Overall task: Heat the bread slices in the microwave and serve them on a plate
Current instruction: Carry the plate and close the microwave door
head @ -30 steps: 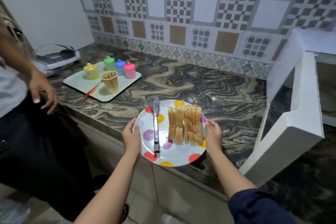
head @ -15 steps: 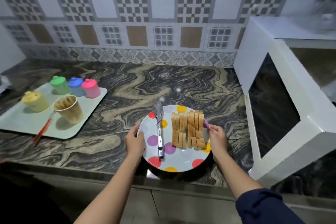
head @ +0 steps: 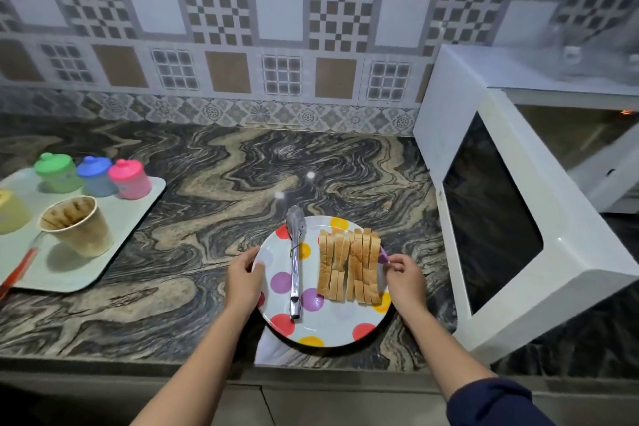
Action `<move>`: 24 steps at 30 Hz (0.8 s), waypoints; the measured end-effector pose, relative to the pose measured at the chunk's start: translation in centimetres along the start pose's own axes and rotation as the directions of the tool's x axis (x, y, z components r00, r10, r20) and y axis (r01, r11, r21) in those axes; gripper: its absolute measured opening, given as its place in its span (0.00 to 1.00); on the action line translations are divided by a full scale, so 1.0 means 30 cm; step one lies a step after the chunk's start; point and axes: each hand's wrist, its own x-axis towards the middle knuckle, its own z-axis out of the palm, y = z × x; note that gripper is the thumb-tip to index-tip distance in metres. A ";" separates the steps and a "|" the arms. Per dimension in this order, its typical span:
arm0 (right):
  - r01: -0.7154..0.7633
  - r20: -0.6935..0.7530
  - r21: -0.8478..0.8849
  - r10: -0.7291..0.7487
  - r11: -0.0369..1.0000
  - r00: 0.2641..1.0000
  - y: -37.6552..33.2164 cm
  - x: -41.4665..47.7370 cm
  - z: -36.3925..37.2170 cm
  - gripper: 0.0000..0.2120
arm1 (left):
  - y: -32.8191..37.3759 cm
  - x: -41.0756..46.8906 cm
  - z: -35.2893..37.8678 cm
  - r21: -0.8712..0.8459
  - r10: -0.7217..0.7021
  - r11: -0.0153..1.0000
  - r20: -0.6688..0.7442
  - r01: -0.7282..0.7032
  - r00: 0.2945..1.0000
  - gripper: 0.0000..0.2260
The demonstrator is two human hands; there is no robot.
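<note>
A: Since a second ago, what has been moved?

B: The polka-dot plate point(head: 332, 328) has been brought in from past the front edge and is now seen over the marbled bench point(head: 214, 183), near the white microwave point(head: 449, 86), whose door point(head: 567, 252) is swung open. A pale tray point(head: 114, 228) is set well to the left.

A: Where are the bread slices point(head: 349, 266) found?

B: On the plate's right half, stood on edge, with metal tongs point(head: 295, 266) laid just beside them.

A: And the hands?

B: The left rim is gripped by the left hand point(head: 243, 282), and the right rim is pinched by the right hand point(head: 404, 278).
</note>
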 end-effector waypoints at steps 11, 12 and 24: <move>0.065 0.138 -0.171 -0.042 0.983 0.990 -0.008 0.024 -0.039 0.06 | 0.007 -0.048 0.048 0.176 0.087 0.983 -0.170 -0.056 0.982 0.15; 0.060 0.142 -0.173 -0.035 0.983 0.989 -0.007 0.021 -0.042 0.06 | 0.006 -0.055 0.056 0.179 0.079 0.983 -0.182 -0.046 0.980 0.15; 0.055 0.289 -0.235 0.016 0.970 0.957 -0.010 -0.037 -0.084 0.24 | 0.075 -0.070 0.088 0.344 0.058 0.939 -0.159 0.000 0.986 0.16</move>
